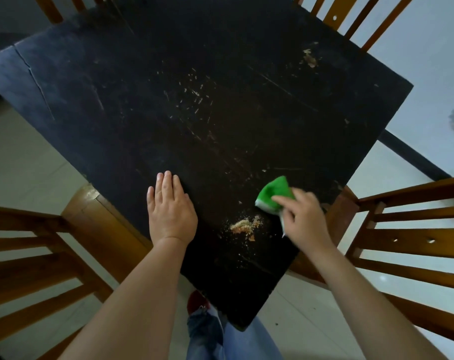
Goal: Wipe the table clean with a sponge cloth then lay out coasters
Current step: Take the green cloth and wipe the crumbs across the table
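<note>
cloth (274, 194): one green sponge cloth with a white underside, folded or bunched, lying on the table just beyond and right of the crumb pile.
right hand (302, 216): cloth is pinched at its near edge by curled fingers; the hand is blurred, so exact finger contact cannot be read.
left hand (171, 206): laid flat on the table left of the pile, fingers straight and pressed together, nothing held.
crumbs (245, 226): one dense tan pile, between the two hands, near the table's close corner; fine specks are scattered around it.
far debris (309, 58): one paler patch well beyond the pile, toward the far right edge; it cannot be told whether this is dirt or chipped finish. Pale flecks mid-table likewise.
table (116, 100): one, dark, scratched top.
risk 1: pile sits close to the near edges, so a stroke toward the body would likely push crumbs onto the floor or the jeans.
risk 2: a bunched cloth gives a small contact patch; specks may be smeared or skipped.
risk 3: far patch may be missed if wiping is kept near the pile.
chairs: four wooden slatted ones partly seen around the table.
coasters: none in view; layout not started.
</note>
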`<action>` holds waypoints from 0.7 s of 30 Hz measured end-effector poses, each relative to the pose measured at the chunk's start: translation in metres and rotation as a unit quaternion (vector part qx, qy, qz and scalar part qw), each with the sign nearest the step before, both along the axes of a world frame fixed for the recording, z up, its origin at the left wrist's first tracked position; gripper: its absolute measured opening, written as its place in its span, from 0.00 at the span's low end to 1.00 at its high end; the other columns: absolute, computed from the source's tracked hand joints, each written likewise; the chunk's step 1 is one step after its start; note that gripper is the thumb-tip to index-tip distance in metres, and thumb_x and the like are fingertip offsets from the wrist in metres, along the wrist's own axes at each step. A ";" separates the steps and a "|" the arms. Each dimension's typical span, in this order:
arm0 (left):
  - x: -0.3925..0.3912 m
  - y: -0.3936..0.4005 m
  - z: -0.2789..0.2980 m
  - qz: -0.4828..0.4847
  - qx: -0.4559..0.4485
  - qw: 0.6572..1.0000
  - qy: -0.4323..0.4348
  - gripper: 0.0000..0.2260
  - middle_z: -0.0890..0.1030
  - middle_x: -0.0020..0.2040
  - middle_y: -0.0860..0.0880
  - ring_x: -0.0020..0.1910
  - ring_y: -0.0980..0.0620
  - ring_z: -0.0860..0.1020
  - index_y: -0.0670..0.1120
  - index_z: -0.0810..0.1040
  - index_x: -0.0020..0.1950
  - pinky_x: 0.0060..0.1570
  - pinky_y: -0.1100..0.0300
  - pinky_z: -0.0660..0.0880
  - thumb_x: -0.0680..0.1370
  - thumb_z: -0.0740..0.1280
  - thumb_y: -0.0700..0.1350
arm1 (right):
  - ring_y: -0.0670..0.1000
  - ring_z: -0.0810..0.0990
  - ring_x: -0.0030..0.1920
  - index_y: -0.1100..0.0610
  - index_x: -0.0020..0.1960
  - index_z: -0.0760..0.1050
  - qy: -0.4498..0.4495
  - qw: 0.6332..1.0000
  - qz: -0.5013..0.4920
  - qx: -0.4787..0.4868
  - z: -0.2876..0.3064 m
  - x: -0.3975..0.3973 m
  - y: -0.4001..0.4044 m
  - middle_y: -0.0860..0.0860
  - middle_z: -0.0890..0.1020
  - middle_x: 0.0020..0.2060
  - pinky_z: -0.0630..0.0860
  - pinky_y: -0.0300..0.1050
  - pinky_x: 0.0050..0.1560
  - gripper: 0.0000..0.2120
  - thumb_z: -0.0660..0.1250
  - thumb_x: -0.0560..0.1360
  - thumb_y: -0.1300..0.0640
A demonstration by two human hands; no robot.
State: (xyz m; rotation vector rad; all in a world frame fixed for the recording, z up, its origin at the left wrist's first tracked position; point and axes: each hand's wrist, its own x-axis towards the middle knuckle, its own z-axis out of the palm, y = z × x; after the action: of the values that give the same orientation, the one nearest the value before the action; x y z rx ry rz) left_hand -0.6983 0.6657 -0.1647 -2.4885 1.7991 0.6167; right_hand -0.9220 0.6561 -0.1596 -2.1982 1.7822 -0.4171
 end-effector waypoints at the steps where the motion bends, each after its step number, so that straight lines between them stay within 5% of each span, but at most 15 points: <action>1: 0.000 0.000 0.000 0.001 -0.003 1.000 0.001 0.23 0.44 0.77 0.46 0.75 0.50 0.40 0.42 0.44 0.75 0.72 0.55 0.37 0.82 0.44 0.47 | 0.62 0.78 0.43 0.64 0.50 0.80 -0.020 1.000 0.015 0.012 0.003 0.005 0.008 0.62 0.81 0.46 0.71 0.43 0.43 0.15 0.67 0.66 0.74; 5: -0.001 0.001 0.000 0.000 -0.007 1.000 -0.004 0.23 0.44 0.77 0.46 0.75 0.50 0.40 0.42 0.45 0.75 0.73 0.55 0.38 0.82 0.44 0.47 | 0.62 0.77 0.42 0.65 0.50 0.80 -0.044 0.998 0.002 -0.046 0.025 0.010 -0.015 0.64 0.81 0.45 0.69 0.44 0.44 0.13 0.63 0.67 0.72; 11: 0.000 0.001 -0.001 -0.001 -0.015 1.000 -0.001 0.23 0.45 0.77 0.46 0.75 0.50 0.41 0.42 0.46 0.75 0.72 0.55 0.38 0.82 0.45 0.47 | 0.60 0.70 0.57 0.59 0.62 0.73 0.040 0.996 -0.084 -0.008 0.015 0.020 -0.098 0.59 0.73 0.61 0.68 0.46 0.55 0.17 0.56 0.76 0.66; 16: 0.002 0.001 -0.001 -0.004 -0.014 1.000 -0.001 0.23 0.45 0.77 0.46 0.75 0.50 0.41 0.43 0.45 0.75 0.72 0.55 0.37 0.82 0.45 0.47 | 0.65 0.75 0.46 0.62 0.54 0.79 0.042 0.999 0.027 -0.013 -0.001 0.034 -0.057 0.64 0.78 0.51 0.74 0.54 0.45 0.16 0.62 0.69 0.72; 21: 0.002 0.001 0.000 -0.002 -0.013 1.000 0.001 0.23 0.44 0.77 0.46 0.75 0.50 0.41 0.43 0.45 0.75 0.72 0.55 0.37 0.82 0.44 0.48 | 0.60 0.77 0.38 0.61 0.47 0.82 -0.015 0.980 0.193 0.045 0.019 0.037 -0.009 0.59 0.82 0.45 0.73 0.45 0.41 0.13 0.65 0.64 0.67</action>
State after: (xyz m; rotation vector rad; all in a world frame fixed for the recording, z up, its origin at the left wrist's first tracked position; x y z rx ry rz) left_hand -0.6961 0.6666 -0.1649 -2.4999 1.8240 0.5996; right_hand -0.8847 0.6470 -0.1401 -2.3826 1.2874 -0.2724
